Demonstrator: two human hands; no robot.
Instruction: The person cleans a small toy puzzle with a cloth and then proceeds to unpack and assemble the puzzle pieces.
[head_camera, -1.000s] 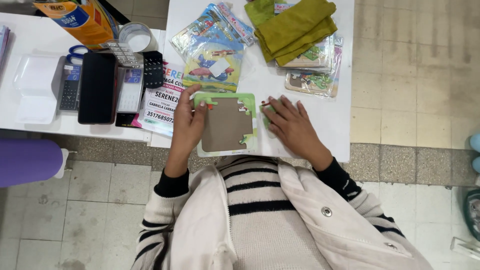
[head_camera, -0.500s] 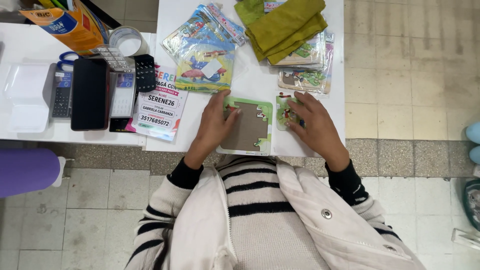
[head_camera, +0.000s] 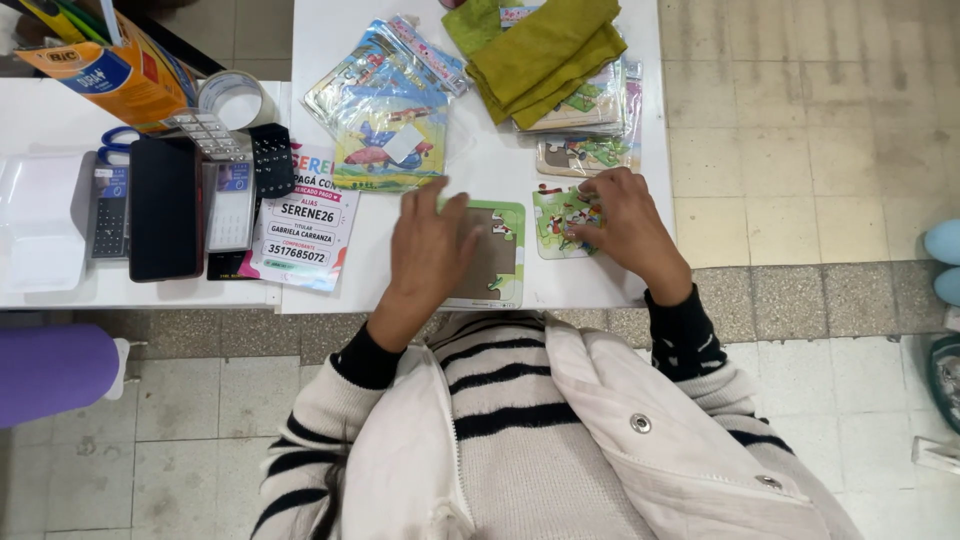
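A square puzzle tray (head_camera: 503, 268) with a green border and a bare brown inside lies at the near edge of the white table (head_camera: 480, 170). My left hand (head_camera: 430, 250) lies flat on the tray's left half with its fingers spread. To the right of the tray sits a slab of joined green puzzle pieces (head_camera: 553, 222). The fingertips of my right hand (head_camera: 625, 225) pinch the slab's right edge. Another puzzle board (head_camera: 580, 155) lies just beyond that hand.
Olive folded cloths (head_camera: 545, 50) cover a stack of puzzles at the back. Bagged puzzles (head_camera: 385, 100) lie at the back left and a printed sheet (head_camera: 305, 220) to the left. On the side table are a black phone (head_camera: 165, 205), a tape roll (head_camera: 232, 98) and an orange box (head_camera: 110, 70).
My right hand has slid right, off the tray, with the joined pieces now beside the tray. My left hand stays on the tray. The brown inside is now exposed.
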